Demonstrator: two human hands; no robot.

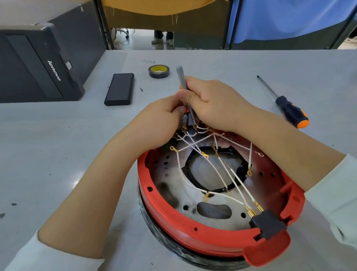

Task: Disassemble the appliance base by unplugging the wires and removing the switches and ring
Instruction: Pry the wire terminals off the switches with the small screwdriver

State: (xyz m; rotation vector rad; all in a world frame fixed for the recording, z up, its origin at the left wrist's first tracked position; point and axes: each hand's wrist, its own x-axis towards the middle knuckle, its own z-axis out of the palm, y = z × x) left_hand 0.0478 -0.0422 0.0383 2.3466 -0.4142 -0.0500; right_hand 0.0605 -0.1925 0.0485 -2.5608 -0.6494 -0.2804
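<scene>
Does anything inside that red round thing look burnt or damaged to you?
Yes. The pale metal plate inside the red plastic appliance base has dark sooty smudges on its left side, like scorch or grime. The white wires look intact.

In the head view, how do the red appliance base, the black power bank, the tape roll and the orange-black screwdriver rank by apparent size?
1. red appliance base, though nearest the camera
2. orange-black screwdriver and black power bank: too alike to rank
3. tape roll
</scene>
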